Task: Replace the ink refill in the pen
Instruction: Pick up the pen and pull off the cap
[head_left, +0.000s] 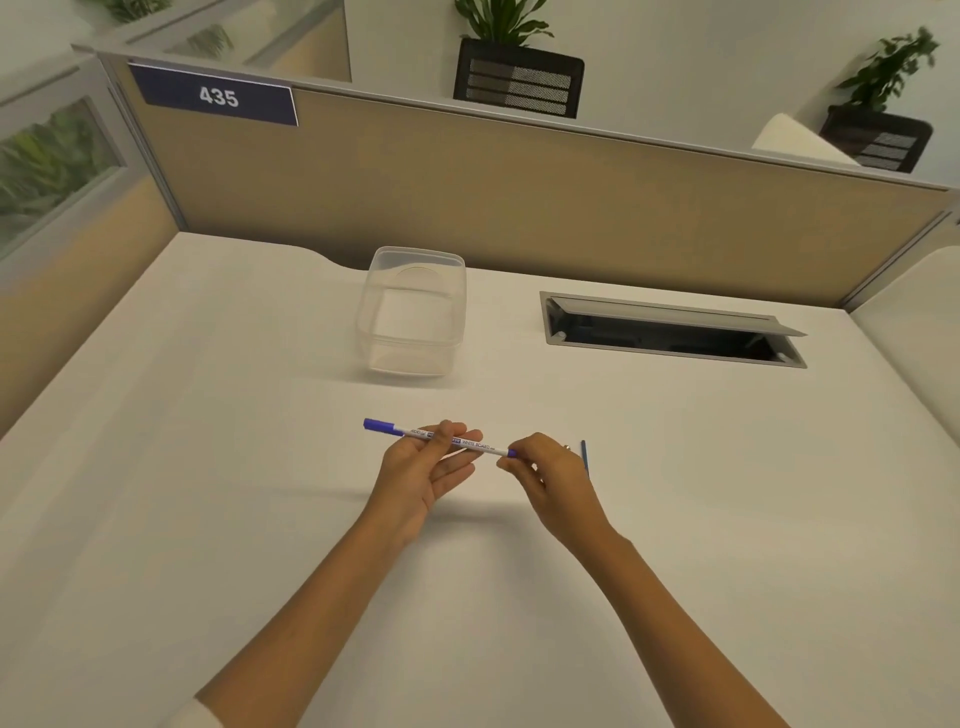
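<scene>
A white pen (480, 445) with a blue cap at its left end and a blue plug at its right end is held level above the white desk (208, 467). My left hand (423, 473) pinches the barrel near its middle, palm up. The fingertips of my right hand (550, 475) grip the blue right end. A thin blue refill (585, 460) lies on the desk just right of my right hand, partly hidden by it.
A clear plastic container (413, 312) stands behind the hands. An open cable hatch (670, 332) is set into the desk at the back right. A tan partition (519, 197) closes off the far edge, with potted plants beyond it.
</scene>
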